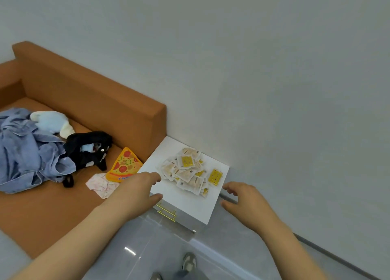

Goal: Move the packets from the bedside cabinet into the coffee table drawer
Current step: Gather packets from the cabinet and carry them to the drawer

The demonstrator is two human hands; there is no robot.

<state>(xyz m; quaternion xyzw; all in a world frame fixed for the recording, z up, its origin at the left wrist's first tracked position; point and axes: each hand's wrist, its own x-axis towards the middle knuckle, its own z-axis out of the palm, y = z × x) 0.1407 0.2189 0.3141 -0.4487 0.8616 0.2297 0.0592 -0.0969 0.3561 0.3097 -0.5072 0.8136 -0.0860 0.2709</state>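
Observation:
A heap of several small white and yellow packets lies on top of the white bedside cabinet, which stands against the wall beside the sofa. My left hand hovers over the cabinet's left front corner, fingers relaxed and spread, just left of the heap and holding nothing. My right hand hangs off the cabinet's right edge, fingers loosely spread, also holding nothing. Neither hand touches the packets. The coffee table is not in view.
An orange sofa at the left holds a blue shirt, black clothing, a pizza-slice toy and a pink cloth. Gold drawer handles show on the cabinet front. Grey tiled floor and my shoes lie below.

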